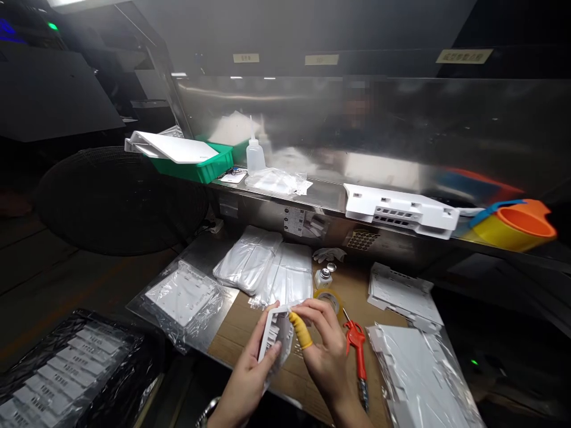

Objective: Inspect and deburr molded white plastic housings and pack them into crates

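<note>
A white plastic housing is held tilted over the cardboard on the bench, its ribbed inner side partly showing. My left hand grips its left side, thumb on the inside. At the upper right edge, my right hand pinches the rim; its thumb wears a yellow finger cot. Just right of that hand lies a red air blow gun. A roll of yellow tape sits behind it, near a small bottle with a metal cap.
Stacked clear plastic bags lie at the back. A bagged white panel is on the left, more white panels on the right. The shelf above holds a green bin, a squeeze bottle, a white housing and tape rolls.
</note>
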Demonstrator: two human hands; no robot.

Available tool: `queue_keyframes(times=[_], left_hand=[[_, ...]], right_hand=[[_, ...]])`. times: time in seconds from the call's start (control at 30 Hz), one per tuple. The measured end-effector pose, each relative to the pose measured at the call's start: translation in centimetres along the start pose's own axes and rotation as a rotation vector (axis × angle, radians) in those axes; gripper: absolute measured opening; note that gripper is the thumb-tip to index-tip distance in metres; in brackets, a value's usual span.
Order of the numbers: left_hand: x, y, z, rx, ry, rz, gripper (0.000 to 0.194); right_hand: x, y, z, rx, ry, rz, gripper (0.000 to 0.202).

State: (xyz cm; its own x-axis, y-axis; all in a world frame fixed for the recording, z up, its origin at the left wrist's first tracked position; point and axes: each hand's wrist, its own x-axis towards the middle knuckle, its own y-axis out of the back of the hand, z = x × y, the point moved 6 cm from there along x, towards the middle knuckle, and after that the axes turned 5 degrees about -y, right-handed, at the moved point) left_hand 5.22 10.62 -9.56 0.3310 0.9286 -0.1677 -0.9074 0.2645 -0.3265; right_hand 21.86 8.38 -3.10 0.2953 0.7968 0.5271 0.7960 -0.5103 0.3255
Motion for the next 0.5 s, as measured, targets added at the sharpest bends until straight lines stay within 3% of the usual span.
queue_keyframes(times=[0.1,0.2,0.3,0.4,0.5], left_hand=[[-0.3,0.3,0.2,-0.165,0.127,0.049,0.072],[-0.9,1.2,0.9,-0.313,0.279,0.102,0.094],[-1.1,2.6,1.6,-0.428,0.316,0.105,0.1],[-1.3,3.7,1.7,-0.544,0.295,0.054,0.093],[-1.3,4.4,1.4,-0.621,0.272,0.005,0.086]], right_hand=[[0.0,-0.5,6.3,-0.111,-0.177,0.085,0.017],[-0.4,0.2,14.8,-0.186,-0.318,0.174,0.024],[-1.4,1.1,21.2,-0.246,-0.407,0.205,0.029],[-2.8,1.3,24.3,-0.261,-0.488,0.168,0.023],[-3.8,1.2,25.3,-0.245,-0.561,0.136,0.019]])
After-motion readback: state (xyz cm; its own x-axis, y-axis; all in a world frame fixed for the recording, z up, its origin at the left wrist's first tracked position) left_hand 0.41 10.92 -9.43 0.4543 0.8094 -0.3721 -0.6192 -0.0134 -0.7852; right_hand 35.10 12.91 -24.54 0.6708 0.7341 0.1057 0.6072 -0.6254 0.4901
